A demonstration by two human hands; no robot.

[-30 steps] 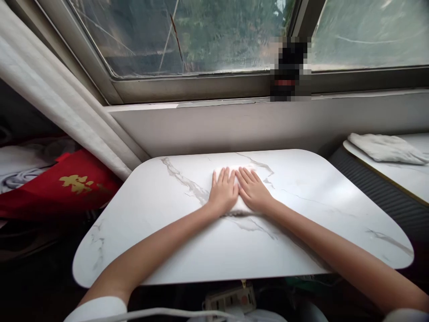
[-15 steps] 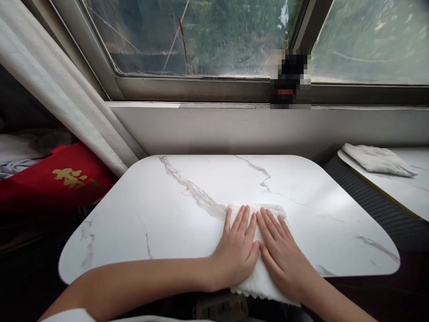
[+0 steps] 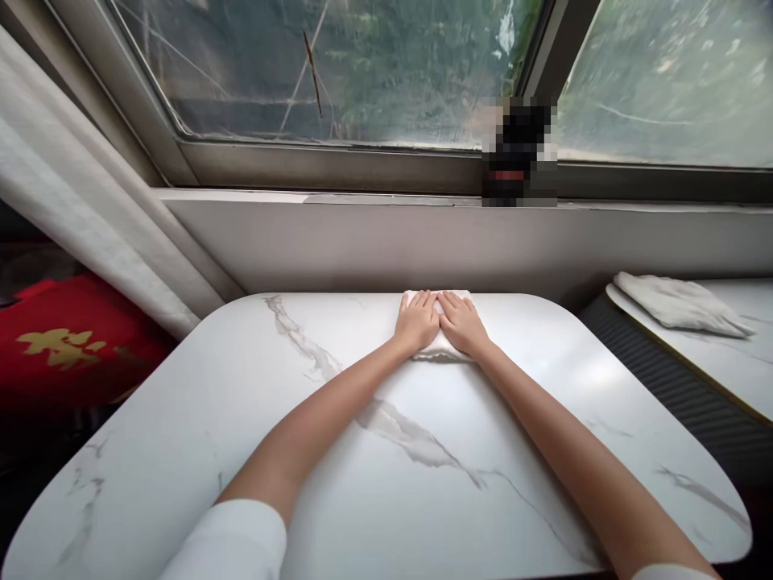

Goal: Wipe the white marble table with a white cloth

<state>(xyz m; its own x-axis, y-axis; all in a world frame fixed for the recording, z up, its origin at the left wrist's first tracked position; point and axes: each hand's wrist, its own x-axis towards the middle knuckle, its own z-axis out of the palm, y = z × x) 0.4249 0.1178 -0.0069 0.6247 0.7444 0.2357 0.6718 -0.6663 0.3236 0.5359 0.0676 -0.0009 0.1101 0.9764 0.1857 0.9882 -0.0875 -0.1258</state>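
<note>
My left hand (image 3: 416, 324) and my right hand (image 3: 462, 324) lie flat side by side on a folded white cloth (image 3: 438, 352), fingers stretched out and pointing toward the window. Both arms are fully extended. The cloth sits at the far edge of the white marble table (image 3: 241, 419), close to the wall under the window, and is mostly covered by the hands.
A window sill (image 3: 386, 198) and wall run just behind the table. A blurred dark object (image 3: 518, 151) stands on the sill. A white curtain (image 3: 90, 209) hangs at left above a red cloth (image 3: 54, 342). A second table with a crumpled white rag (image 3: 679, 304) stands at right.
Both hands have pushed the cloth from the table's near edge across to the far edge by the wall. Before that they had drawn it from the middle toward me.
</note>
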